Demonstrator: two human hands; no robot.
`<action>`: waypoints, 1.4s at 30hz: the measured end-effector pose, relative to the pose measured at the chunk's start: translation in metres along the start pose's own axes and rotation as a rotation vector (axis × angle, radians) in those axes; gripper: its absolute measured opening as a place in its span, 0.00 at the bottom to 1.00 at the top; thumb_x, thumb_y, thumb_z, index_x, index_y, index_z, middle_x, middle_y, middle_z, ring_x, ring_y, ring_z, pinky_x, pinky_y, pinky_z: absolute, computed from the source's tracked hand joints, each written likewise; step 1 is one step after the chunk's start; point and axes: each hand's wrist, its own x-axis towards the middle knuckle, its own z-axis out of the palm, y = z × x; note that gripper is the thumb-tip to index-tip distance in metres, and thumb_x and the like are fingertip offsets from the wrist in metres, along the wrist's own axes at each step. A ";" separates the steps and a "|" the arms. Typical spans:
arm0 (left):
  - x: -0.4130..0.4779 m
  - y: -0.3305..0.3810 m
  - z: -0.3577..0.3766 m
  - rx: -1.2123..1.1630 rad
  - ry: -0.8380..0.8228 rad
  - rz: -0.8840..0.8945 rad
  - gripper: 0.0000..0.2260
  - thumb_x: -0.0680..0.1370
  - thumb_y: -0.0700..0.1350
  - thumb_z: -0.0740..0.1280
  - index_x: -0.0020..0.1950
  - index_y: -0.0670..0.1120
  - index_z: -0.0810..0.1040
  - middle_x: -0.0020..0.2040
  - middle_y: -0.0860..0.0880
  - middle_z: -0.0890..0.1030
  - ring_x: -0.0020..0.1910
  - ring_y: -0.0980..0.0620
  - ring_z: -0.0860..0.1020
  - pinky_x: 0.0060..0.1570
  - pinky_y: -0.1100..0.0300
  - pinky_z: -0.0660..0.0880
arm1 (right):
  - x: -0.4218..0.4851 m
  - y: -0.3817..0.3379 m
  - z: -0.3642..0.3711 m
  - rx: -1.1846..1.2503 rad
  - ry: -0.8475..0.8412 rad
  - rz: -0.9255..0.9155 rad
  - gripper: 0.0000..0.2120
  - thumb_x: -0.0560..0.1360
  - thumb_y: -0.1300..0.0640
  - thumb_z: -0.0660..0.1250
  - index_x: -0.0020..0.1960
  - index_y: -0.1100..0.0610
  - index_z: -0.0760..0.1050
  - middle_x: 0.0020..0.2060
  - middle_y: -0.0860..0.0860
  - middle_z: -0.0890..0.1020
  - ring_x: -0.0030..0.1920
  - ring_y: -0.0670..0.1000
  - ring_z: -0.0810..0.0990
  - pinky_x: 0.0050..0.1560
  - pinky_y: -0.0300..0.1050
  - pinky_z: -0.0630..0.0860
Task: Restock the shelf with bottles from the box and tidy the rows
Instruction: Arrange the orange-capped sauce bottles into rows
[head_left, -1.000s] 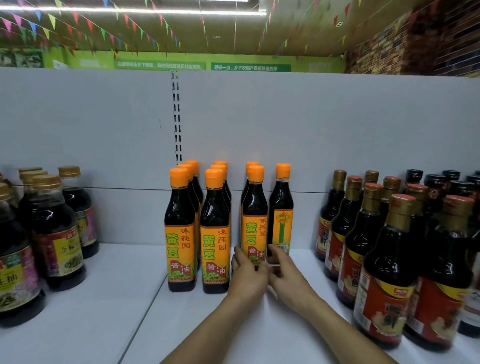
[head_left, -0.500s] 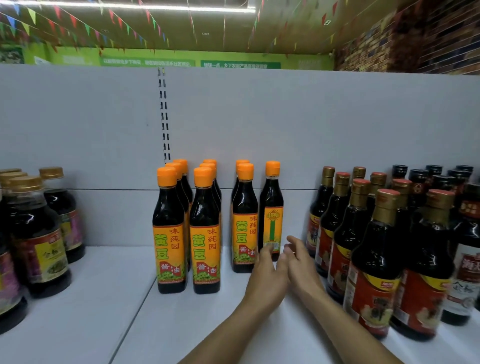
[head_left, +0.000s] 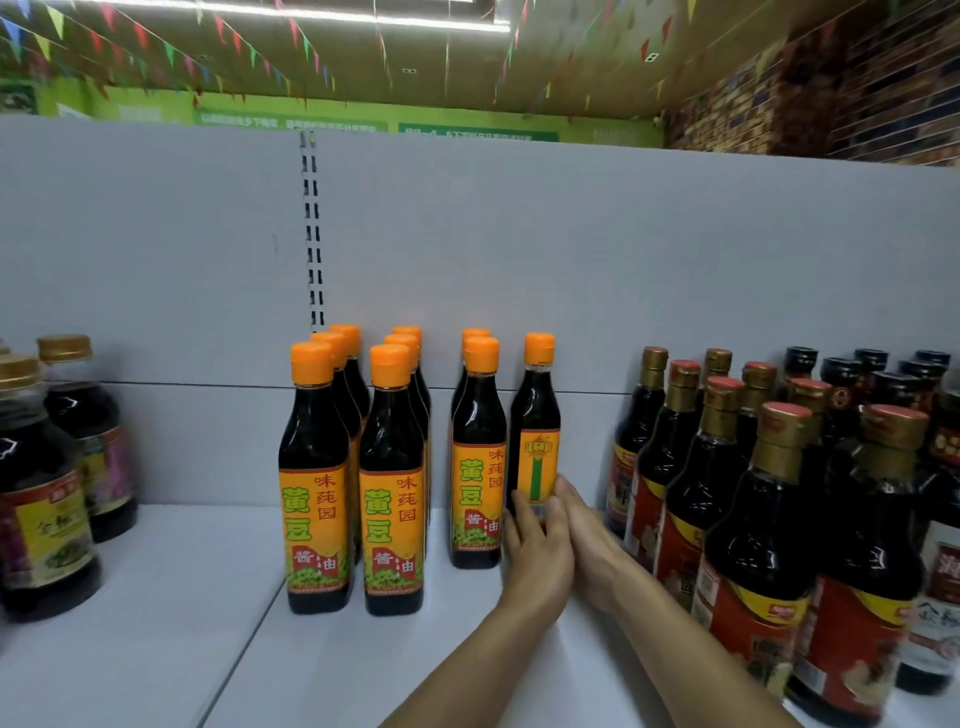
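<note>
Both hands are at the foot of one orange-capped bottle: the left hand lays nearly straight fingers against its lower front, and the right hand presses straight fingers along its right side, the two palms almost touching. Neither hand curls round it as far as I can see; the thumbs are hidden. That turned bottle stands upright on the shelf, long axis vertical, directly ahead of the hands and touching both, with neither hand clearly nearer. Its label shows a narrow green strip rather than the broad orange face, so I judge the step in hand is to twist it about its upright axis until it faces out, then bring it into line. Just left of the turned bottle stands a short row of two of its kind, label forward; further left of it are two fuller rows, three deep. Right of the turned bottle, past a gap of bare shelf, crowd the gold-capped bottles; far to its left sit squat bottles. Behind it rises the grey back panel. All bottles seen are capped and dark to the neck. The box is not in view
</note>
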 end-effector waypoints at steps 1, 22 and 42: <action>0.003 -0.002 0.002 0.000 0.023 0.015 0.29 0.85 0.62 0.45 0.83 0.55 0.41 0.83 0.51 0.42 0.82 0.50 0.42 0.80 0.46 0.45 | 0.000 0.001 0.003 0.006 0.000 -0.001 0.23 0.87 0.50 0.52 0.75 0.62 0.66 0.72 0.60 0.73 0.72 0.61 0.71 0.55 0.48 0.73; -0.029 -0.007 -0.016 -0.142 -0.069 0.080 0.28 0.84 0.59 0.56 0.82 0.54 0.51 0.79 0.48 0.63 0.76 0.47 0.66 0.73 0.49 0.65 | -0.038 0.005 0.001 -0.082 0.185 0.038 0.17 0.84 0.45 0.56 0.68 0.52 0.66 0.48 0.49 0.81 0.47 0.45 0.80 0.40 0.39 0.72; -0.065 -0.024 -0.071 -0.199 0.086 0.097 0.21 0.85 0.57 0.54 0.78 0.58 0.59 0.73 0.54 0.70 0.67 0.54 0.72 0.64 0.58 0.67 | -0.056 0.010 0.027 -0.502 -0.130 -0.024 0.30 0.74 0.27 0.61 0.72 0.38 0.64 0.63 0.52 0.79 0.59 0.49 0.80 0.58 0.43 0.74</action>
